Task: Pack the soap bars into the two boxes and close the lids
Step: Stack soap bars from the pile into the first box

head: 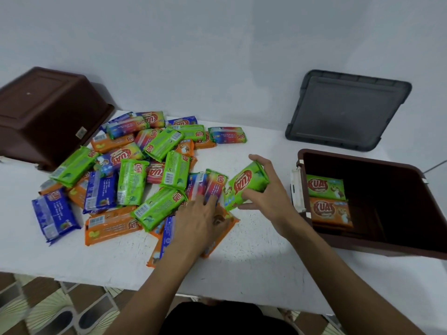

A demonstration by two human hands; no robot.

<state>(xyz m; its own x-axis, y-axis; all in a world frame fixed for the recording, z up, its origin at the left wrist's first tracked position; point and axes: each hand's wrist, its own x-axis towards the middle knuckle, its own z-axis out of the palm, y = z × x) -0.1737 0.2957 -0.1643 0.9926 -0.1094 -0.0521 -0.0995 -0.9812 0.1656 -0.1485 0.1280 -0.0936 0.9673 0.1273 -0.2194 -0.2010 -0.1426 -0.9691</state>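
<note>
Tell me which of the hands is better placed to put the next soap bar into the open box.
The right hand: it already grips a green soap bar and is next to the open box. The left hand rests on the pile, farther away.

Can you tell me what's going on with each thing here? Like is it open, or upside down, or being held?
Right box: open, upright, two soap bars inside.
Left box: tipped upside down, empty side hidden.
Grey lid: off, leaning against the wall.
Green soap bar: held in the right hand.
Left hand: resting on the soap pile.
Soap pile: loose on the table, unpacked.
</note>
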